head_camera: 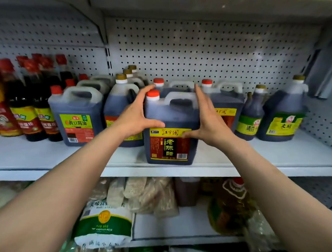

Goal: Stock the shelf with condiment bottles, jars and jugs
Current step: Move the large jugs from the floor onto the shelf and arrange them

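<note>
Vinegar jug (171,129) upright at the shelf (50,173) edge, left hand (136,115) and right hand (208,118) flanking it, fingers straight and spread; best pushed squarely back, label forward.

Both bare forearms reach forward and converge. The left hand (136,115) and right hand (208,120) face each other, palms inward, fingers straight and upward, thumbs pointing toward one another. Fingertips look slightly blurred, so contact is uncertain.
</note>
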A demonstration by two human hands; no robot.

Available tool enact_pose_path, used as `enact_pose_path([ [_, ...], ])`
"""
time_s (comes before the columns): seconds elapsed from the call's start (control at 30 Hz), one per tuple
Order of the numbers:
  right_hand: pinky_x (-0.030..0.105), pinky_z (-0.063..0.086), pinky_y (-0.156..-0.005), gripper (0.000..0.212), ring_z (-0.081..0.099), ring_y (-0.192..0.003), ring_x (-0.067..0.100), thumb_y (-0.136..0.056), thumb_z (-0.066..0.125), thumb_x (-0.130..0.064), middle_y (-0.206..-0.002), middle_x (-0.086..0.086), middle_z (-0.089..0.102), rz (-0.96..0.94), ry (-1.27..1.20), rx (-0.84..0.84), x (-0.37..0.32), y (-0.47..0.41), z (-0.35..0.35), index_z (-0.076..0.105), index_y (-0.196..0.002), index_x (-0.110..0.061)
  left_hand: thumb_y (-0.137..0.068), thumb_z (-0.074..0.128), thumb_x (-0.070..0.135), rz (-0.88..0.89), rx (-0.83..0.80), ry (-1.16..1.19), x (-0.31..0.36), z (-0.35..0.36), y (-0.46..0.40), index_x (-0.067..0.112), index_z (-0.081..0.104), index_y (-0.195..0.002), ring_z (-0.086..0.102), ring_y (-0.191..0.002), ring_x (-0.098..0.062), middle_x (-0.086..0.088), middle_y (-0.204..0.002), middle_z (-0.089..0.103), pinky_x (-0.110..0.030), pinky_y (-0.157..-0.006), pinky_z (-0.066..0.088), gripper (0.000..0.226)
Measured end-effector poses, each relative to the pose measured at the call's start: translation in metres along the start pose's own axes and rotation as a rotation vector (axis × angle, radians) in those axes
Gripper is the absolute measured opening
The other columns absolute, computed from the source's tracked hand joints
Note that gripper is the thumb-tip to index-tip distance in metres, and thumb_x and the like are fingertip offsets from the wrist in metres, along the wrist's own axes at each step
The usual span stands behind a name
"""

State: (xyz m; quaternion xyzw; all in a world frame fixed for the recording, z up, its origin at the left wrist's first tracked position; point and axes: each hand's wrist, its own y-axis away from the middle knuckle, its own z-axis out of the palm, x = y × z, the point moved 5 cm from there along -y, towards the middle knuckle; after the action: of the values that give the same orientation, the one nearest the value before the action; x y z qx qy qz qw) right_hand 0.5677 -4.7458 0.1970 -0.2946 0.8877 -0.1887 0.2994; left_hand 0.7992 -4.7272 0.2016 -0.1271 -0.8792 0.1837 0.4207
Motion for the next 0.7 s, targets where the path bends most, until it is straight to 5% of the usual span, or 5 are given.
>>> enact_pose_path([
  [0.17, 0.038, 0.032, -0.115, 0.138, 0.023, -0.145, 0.031, -0.050, 0.097, -0.036, -0.158, 0.009, 0.021, -0.060, 0.285, 0.035, -0.021, -0.013, -0.006, 0.012, -0.157, -0.013, -0.042, 0.096, 0.046, 0.111, 0.002, -0.438, 0.015, -0.003, -0.007, 0.022, 0.018, -0.148, 0.030, -0.137, -0.027, -0.013, -0.149, 0.035, -0.034, -0.109, 0.030, 0.134],
  [0.5, 0.039, 0.034, -0.114, 0.130, 0.027, -0.143, 0.031, -0.048, 0.097, -0.035, -0.156, 0.010, 0.027, -0.030, 0.314, 0.041, -0.008, -0.045, 0.001, 0.025, -0.153, -0.012, -0.038, 0.089, 0.063, 0.098, 0.122, -0.710, 0.016, -0.002, -0.034, 0.016, 0.029, -0.142, 0.025, -0.137, -0.033, -0.018, -0.140, 0.041, -0.044, -0.109, 0.030, 0.130],
  [0.7, 0.042, 0.041, -0.106, 0.129, 0.031, -0.140, 0.032, -0.045, 0.098, -0.035, -0.153, 0.008, 0.031, -0.016, 0.321, 0.058, 0.001, -0.062, 0.010, 0.028, -0.151, -0.014, -0.039, 0.087, 0.065, 0.080, 0.138, -0.770, 0.007, -0.004, -0.051, 0.014, 0.031, -0.145, 0.013, -0.145, -0.036, -0.022, -0.145, 0.038, -0.044, -0.120, 0.002, 0.130],
])
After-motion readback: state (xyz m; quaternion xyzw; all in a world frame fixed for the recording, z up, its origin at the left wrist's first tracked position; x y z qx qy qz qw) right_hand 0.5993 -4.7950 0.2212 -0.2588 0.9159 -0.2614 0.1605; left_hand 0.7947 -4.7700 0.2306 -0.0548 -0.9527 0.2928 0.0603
